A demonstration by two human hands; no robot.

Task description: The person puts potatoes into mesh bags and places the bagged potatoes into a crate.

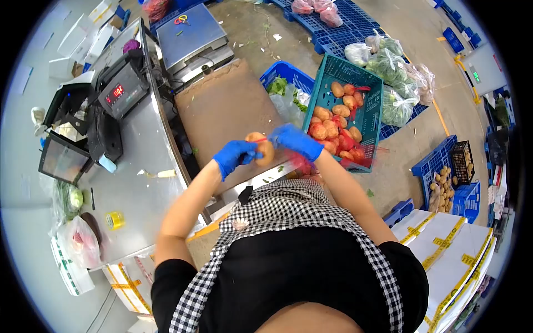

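My left hand [237,157], in a blue glove, has its fingers closed at the side of a tan potato [265,151] with a red strip across it. To the right of that potato is my right hand [290,139], also gloved in blue; its fingers are bent towards red netting, and their exact hold is blurred. Both hands are over the front part of a brown board [222,111]. More red netting [300,162] hangs below my right hand. A green crate [373,91] at the right holds several potatoes [331,129], some in red nets.
A blue crate [288,70] with leafy greens adjoins the green crate. Left of the board are a metal table [133,194], a scale display [116,91] and yellow tape [115,220]. Bagged vegetables [388,66] lie beyond the green crate. White boxes [449,238] stand at lower right.
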